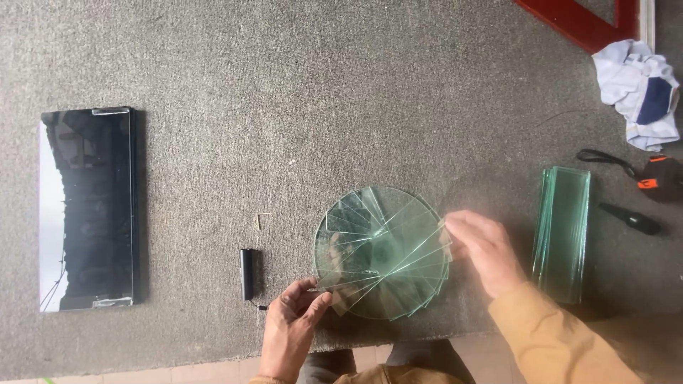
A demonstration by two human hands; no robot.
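While the left hand pinched the near-left ends of the fanned glass strips, the right hand lay open, fingers flat on the fan's right edge. That fan rested near the tabletop's front edge, with a stack of glass strips toward the right edge and a mirror toward the left edge.

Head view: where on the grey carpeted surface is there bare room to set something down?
Widest free patch: between the mirror and the fanned glass strips, above the black tool. Upper middle is bare too. Crowded at right: glass stack, cloth, tape measure.
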